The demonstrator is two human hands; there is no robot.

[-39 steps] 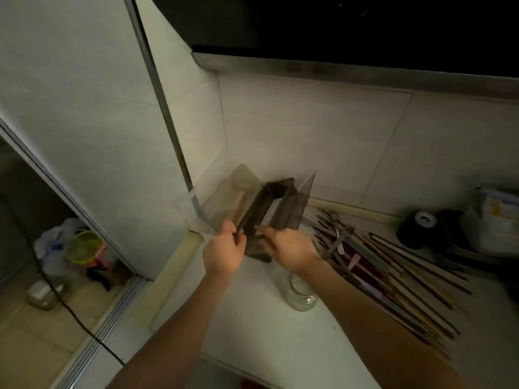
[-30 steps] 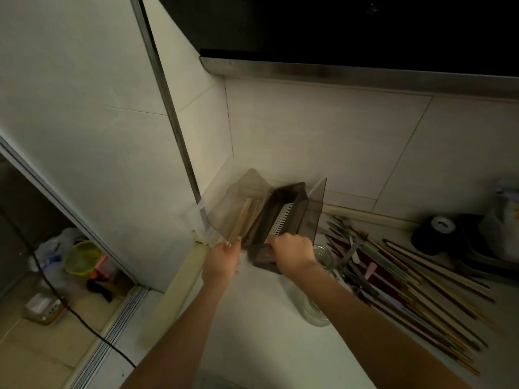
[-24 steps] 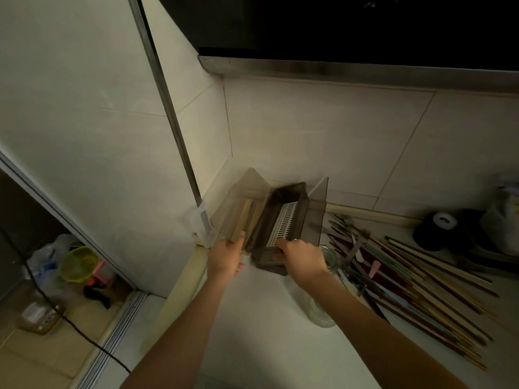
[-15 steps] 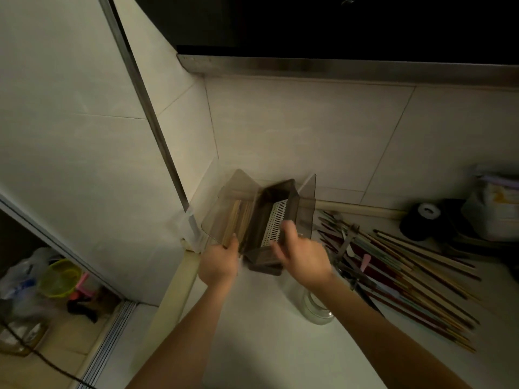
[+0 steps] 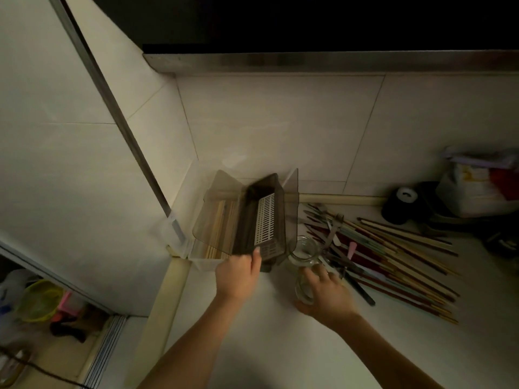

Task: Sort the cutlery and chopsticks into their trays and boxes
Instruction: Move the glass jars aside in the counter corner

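Note:
A smoky transparent chopstick box with an open lid and a white slotted insert stands in the counter's back left corner. Pale wooden chopsticks lie in a clear tray beside it. My left hand holds the box's near end, thumb on its front edge. My right hand grips a small clear glass jar just right of the box. A heap of chopsticks and cutlery lies loose on the counter to the right.
A black tape roll and a plastic bag sit at the back right by the tiled wall. The white counter spreads toward me. Left of the counter edge the floor holds a yellow bowl and clutter.
My right hand left the box's near end and moved right and toward me onto the glass jar. My left hand stays on the box.

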